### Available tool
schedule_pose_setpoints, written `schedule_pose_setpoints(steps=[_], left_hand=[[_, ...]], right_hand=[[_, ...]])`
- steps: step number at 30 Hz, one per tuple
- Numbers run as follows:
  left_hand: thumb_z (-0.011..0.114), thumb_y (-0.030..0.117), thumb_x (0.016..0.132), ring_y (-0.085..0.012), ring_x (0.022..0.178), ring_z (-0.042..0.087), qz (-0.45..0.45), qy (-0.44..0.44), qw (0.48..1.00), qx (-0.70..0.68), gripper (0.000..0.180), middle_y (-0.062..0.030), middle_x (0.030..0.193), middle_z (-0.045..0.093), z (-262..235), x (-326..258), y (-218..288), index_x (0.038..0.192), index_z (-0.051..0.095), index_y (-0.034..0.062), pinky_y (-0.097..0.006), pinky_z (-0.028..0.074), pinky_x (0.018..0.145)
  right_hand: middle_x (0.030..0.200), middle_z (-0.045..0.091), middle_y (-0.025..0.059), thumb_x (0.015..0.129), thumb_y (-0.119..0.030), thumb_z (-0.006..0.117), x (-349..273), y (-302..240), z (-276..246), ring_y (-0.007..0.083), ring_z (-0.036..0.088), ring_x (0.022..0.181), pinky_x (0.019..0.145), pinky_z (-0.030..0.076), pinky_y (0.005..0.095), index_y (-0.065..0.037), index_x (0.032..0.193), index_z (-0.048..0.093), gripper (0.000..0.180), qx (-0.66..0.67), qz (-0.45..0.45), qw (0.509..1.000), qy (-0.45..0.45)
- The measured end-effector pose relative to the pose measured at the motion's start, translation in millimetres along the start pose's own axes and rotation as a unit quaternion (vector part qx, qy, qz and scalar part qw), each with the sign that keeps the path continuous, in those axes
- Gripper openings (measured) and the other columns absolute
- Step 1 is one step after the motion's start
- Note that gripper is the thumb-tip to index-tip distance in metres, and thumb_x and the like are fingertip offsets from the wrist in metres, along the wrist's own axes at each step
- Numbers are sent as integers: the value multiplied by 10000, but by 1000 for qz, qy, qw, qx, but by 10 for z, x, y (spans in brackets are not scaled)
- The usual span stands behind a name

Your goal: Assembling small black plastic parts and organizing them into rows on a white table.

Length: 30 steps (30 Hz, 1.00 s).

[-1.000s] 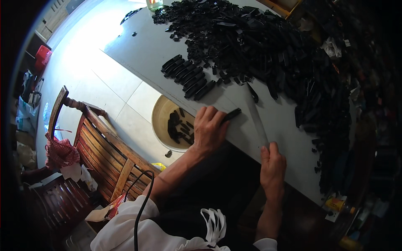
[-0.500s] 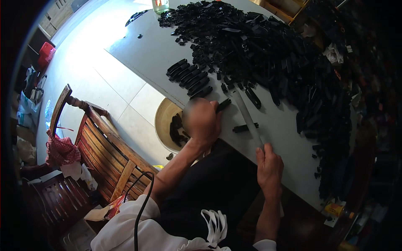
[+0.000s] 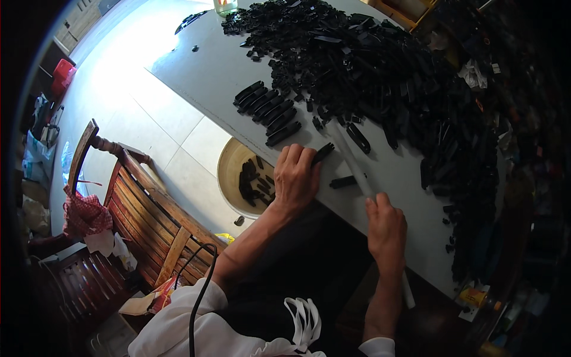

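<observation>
My left hand (image 3: 296, 178) is closed at the table's near edge. Out of its fingers, toward the right, sticks a small black plastic piece (image 3: 323, 154). My right hand (image 3: 386, 229) grips a long pale grey rod (image 3: 355, 168), whose far part is smeared by motion just right of that piece. The rod's other end shows below my right wrist. Under the rod lies another black piece (image 3: 345, 181), and a longer black piece (image 3: 358, 138) rests beyond it. A row of several similar black pieces (image 3: 267, 113) lies side by side past my left hand.
A large heap of black plastic parts (image 3: 369, 71) covers the far and right side of the grey table (image 3: 208, 89). Below its left edge stands a round tub (image 3: 225, 193) with black pieces inside. A wooden chair (image 3: 148, 208) is at the left; a jar (image 3: 225, 6) stands far back.
My left hand has shifted slightly right, the black piece still in its fingers. My right hand has tilted and moved slightly right with the rod, whose lower end now shows below the wrist.
</observation>
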State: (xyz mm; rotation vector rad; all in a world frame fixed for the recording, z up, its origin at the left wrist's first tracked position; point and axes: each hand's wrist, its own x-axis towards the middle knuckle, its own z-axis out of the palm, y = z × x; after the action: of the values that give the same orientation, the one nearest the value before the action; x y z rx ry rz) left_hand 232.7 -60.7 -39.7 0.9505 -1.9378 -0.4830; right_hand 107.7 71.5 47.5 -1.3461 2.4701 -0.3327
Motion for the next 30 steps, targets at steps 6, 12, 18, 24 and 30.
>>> schedule_pose_setpoints(steps=[6, 12, 18, 24, 30], left_hand=[[730, 94, 723, -302, 862, 526, 15, -25, 1000, 12, 287, -122, 900, 525, -128, 38, 45, 975, 601, 45, -405, 449, 718], [751, 88, 681, -293, 869, 512, -51, 77, 983, 158, 336, -115, 924, 522, -285, 159, -309, 983, 604, 68, -399, 422, 751], [699, 40, 663, -308, 795, 519, -12, 38, 998, 54, 270, -118, 835, 508, -104, 28, -167, 886, 548, 42, -397, 425, 695], [692, 37, 667, -304, 798, 518, -16, 36, 999, 35, 266, -118, 835, 508, -65, 29, -131, 892, 549, 35, -395, 425, 703], [696, 39, 667, -305, 801, 518, -25, 30, 999, 31, 262, -119, 839, 508, -58, 36, -117, 886, 551, 36, -391, 425, 707]], right_hand=[[557, 536, 158, 1002, -262, 462, -67, 35, -92, 329, 572, 530, 525, 419, 432, -20, 818, 472, 305, 52, 23, 998, 8], [581, 554, 158, 995, -265, 478, -117, 46, 36, 346, 579, 545, 530, 424, 439, -31, 814, 463, 296, 47, 9, 999, -14], [526, 482, 113, 1007, -265, 452, -24, -63, 163, 227, 493, 459, 488, 384, 385, -30, 780, 438, 327, -18, -39, 999, 7], [623, 584, 179, 999, -261, 462, 1, -317, -182, 365, 607, 587, 545, 426, 466, -37, 821, 464, 286, 55, -31, 997, 47], [685, 620, 209, 1014, -284, 403, 135, -284, -13, 377, 652, 682, 642, 496, 474, -17, 874, 519, 323, -65, 0, 997, -39]])
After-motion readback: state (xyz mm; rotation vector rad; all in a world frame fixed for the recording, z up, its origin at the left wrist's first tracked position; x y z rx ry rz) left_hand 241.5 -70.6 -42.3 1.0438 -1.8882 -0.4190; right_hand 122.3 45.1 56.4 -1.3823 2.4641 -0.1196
